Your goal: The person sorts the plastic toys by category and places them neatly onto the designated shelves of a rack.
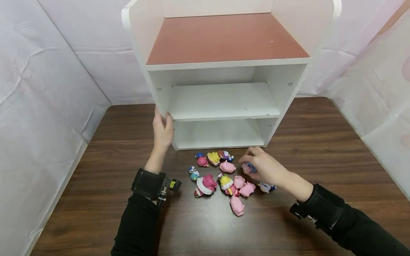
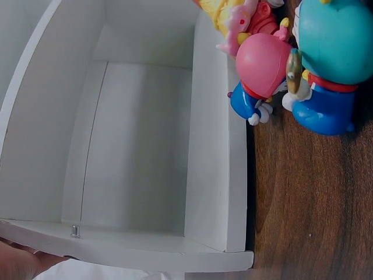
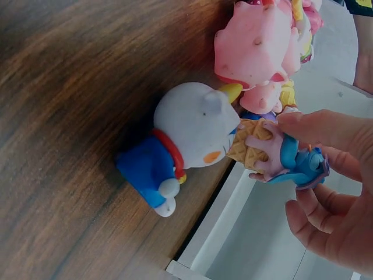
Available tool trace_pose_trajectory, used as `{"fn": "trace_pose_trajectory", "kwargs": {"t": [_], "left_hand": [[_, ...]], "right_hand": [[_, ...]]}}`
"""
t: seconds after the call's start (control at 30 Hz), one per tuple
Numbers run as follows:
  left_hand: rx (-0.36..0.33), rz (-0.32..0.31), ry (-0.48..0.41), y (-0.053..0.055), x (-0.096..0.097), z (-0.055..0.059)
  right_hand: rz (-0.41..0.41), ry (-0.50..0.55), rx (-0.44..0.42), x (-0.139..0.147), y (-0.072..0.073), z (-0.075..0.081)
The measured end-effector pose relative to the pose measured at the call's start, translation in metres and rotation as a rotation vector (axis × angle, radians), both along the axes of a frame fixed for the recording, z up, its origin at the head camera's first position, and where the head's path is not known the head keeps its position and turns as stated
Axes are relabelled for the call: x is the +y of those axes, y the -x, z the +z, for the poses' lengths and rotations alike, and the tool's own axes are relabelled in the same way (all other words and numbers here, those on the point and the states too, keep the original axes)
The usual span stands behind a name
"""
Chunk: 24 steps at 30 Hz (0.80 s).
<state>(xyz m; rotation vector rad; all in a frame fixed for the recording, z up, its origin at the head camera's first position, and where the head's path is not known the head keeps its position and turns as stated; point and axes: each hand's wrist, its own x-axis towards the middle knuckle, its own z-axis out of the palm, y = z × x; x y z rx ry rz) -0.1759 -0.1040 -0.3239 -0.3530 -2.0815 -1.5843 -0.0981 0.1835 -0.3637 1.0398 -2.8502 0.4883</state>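
My left hand (image 1: pixel 162 133) grips the left side panel of the white shelf unit (image 1: pixel 224 116), thumb at the front edge and fingers along the outside. In the left wrist view only part of that hand (image 2: pixel 20 262) shows, outside the panel. My right hand (image 1: pixel 263 166) pinches a small toy figure just in front of the unit's lower right corner. Seen in the right wrist view, it is an ice-cream-cone figurine (image 3: pixel 262 146) with a waffle base, pink drips and a blue top, between thumb and fingers. Close beside it lies a white-headed figurine in blue (image 3: pixel 183 131).
Several figurines lie in a cluster on the dark wooden table (image 1: pixel 96 199), including a pink pig (image 1: pixel 237 206), a large pink figure in white (image 1: pixel 205 185) and a yellow-dressed one (image 1: pixel 214 158). The unit has a brown top (image 1: pixel 224 39). White sheets (image 1: pixel 41 106) hang around the table.
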Motion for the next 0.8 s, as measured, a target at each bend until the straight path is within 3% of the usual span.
{"fn": "trace_pose_trajectory", "kwargs": {"t": [0.27,0.6,0.8], "left_hand": [[0.005,0.001,0.006,-0.0003,-0.0008,0.0015],[0.008,0.008,0.006,-0.0002,0.0007,0.0018],[0.004,0.003,0.013,-0.0006,0.0012,0.0018]], "right_hand": [[-0.032,0.055,-0.015,0.0004,0.003,-0.0025],[-0.271,0.091,0.014,-0.0005,-0.0023,0.0023],[-0.331,0.096,0.033,-0.0017,-0.0036,-0.0014]]}}
